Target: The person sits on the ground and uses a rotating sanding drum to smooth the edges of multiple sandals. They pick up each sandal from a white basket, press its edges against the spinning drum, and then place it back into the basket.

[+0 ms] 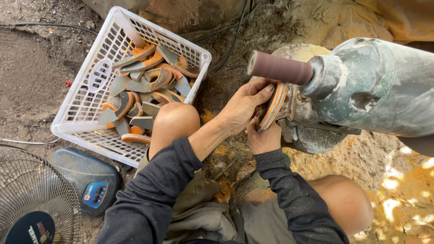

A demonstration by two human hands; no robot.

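Curved orange-and-grey layered piece (272, 106) held under maroon sanding drum (279, 68), frame centre.
Left hand (244, 106) and right hand (264, 138) both pinch it, long axis upright.

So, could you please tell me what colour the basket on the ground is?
White basket, clearest in the head view.

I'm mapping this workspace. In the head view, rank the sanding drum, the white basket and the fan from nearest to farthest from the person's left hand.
1. Sanding drum: just above the left hand, on the motor's shaft to the right.
2. White basket: to the left, past the knee, holding orange-and-grey pieces.
3. Fan: bottom left corner, farthest.
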